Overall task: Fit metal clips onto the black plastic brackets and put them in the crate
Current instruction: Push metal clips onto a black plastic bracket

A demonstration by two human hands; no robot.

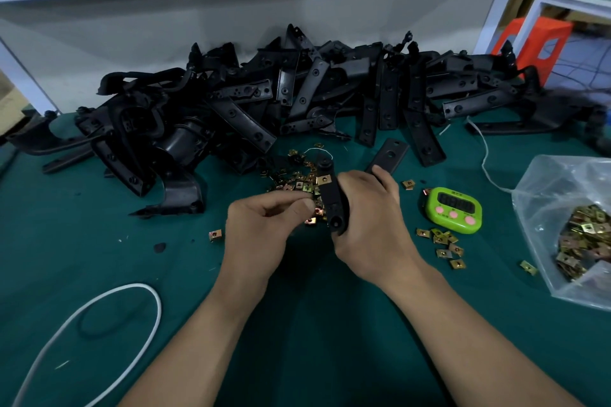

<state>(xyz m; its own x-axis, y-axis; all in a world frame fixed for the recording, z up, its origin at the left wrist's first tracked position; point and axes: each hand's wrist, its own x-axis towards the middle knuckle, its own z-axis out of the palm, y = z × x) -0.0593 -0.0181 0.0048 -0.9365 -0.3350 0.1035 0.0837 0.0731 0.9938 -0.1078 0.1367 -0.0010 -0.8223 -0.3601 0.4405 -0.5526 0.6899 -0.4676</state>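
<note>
Two hands were close together over the green table (99, 241). My right hand (370, 225) was curled round a black bracket (332, 201) and held it up on end, tipped a little away from me. One gold clip (324, 179) sat on the bracket near its top, just above my right thumb.

My left hand (261, 225) was right beside the bracket. Its fingers were curled in, and the thumb tip was pressed to the first finger. I could not tell if a clip was pinched there.

Just past my hands lay a small pile of clips (297, 175). Past that was a big heap of brackets (297, 99), all jumbled up. One flat bracket (388, 155) lay alone just behind my right hand.

To the right of my right hand sat a green timer (454, 210) with pink buttons. A few loose clips (444, 243) lay near it, close to my right wrist. Further right was a clear bag (542, 195) with lots more clips in it.

To the left of my left hand lay a single clip (215, 235). A white cord (99, 317) made a loop on the table beside my left arm.
</note>
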